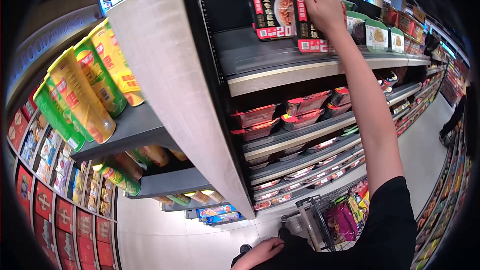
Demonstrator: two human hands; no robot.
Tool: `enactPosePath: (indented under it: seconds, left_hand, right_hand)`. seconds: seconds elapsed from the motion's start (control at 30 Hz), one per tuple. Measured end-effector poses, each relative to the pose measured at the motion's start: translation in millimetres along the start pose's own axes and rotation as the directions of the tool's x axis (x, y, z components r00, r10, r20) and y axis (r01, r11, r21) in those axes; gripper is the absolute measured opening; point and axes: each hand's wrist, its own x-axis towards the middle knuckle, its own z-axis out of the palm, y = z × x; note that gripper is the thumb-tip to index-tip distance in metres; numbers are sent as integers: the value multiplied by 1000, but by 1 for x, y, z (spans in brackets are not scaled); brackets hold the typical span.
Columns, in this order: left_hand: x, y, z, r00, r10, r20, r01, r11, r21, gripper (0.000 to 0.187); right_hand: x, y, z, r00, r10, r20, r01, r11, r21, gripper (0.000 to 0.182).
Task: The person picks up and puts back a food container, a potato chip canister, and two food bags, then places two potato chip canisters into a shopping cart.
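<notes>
While tall snack cans (85, 90) crowd the end shelf at left, the left hand (260, 254) rests low near the cart (320, 215), its grip impossible to tell. Farther right, the right hand (322, 5) clamps a red meal box (307, 30) upright on the top shelf (280, 72); reaching this high, it could knock the neighbouring box (272, 15) off.

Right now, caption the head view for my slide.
Right hand grips a red boxed meal on the top shelf; left hand low.

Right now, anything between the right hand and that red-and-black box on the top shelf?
Nothing visible. The right hand is already wrapped over the top of the red-and-black box; a matching box stands just beside it.
</notes>
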Motion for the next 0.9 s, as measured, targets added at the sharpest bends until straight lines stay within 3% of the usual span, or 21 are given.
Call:
enactPosePath:
  seconds: [0.03, 0.1, 0.17, 0.2, 0.37, 0.5, 0.7, 0.77, 0.83, 0.9]
  left_hand:
    - [-2, 3, 3, 1000, -3, 17, 3, 1000, 12, 36]
    - [-3, 8, 11, 978, 70, -196, -75, 997, -21, 27]
    - [3, -7, 17, 985, 82, -153, -87, 996, -29, 26]
    - [6, -13, 20, 985, 78, -157, -88, 995, -56, 26]
    - [11, -15, 21, 991, 75, -107, -80, 996, -46, 27]
    - [18, -14, 24, 990, 109, -85, -114, 992, -52, 29]
    - [25, 15, 15, 999, -10, 51, 12, 1000, -23, 34]
    - [36, 3, 14, 997, -23, 80, 22, 1000, 16, 34]
    - [42, -11, 16, 996, -59, 71, 56, 998, 42, 35]
    - [45, -10, 15, 995, 28, 94, -38, 993, 112, 33]
  right_hand:
    - [0, 2, 0, 1000, 9, -12, -9, 1000, -22, 44]
    - [0, 3, 1, 999, 42, -10, -42, 998, -56, 49]
    - [-2, 6, 0, 998, 54, 29, -54, 998, 7, 47]
    - [-1, 10, 7, 998, 26, -52, -27, 999, -22, 46]
    - [-4, 1, 1, 994, 8, -111, -8, 1000, 1, 43]
    - [-5, 0, 0, 995, 50, -81, -53, 998, -31, 42]
    - [-8, 1, 4, 986, 52, -160, -55, 998, -16, 43]
    - [-8, 2, -5, 998, 65, -26, -65, 998, -9, 43]
    - [-6, -1, -16, 996, 78, -49, -75, 995, 60, 44]
    - [-9, 3, -8, 992, 2, -125, 1, 1000, 21, 44]
